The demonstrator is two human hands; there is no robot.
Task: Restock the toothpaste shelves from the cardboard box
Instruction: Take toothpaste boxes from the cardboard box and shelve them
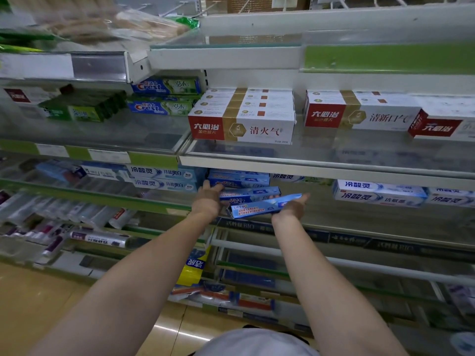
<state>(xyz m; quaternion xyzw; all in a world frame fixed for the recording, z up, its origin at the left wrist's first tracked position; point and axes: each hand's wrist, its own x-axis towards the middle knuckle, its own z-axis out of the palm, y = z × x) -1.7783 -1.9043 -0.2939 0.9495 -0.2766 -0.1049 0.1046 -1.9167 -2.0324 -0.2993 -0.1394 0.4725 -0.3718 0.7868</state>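
Note:
Both my arms reach into the third shelf [321, 169] from the top. A blue toothpaste box [259, 208] lies tilted across the front of a small stack of blue boxes [239, 181]. My right hand [293, 208] grips that box at its right end from below, thumb pointing forward. My left hand [208, 199] has its fingers stretched out, palm against the left ends of the tilted box and the blue box [249, 194] behind it.
Red-and-white toothpaste boxes [241, 127] fill the shelf above, with Crest boxes [164, 98] to their left. White-and-blue boxes [377, 192] sit to the right on the same shelf as my hands. Lower shelves hold tubes [100, 237] and dark boxes. The floor is tan.

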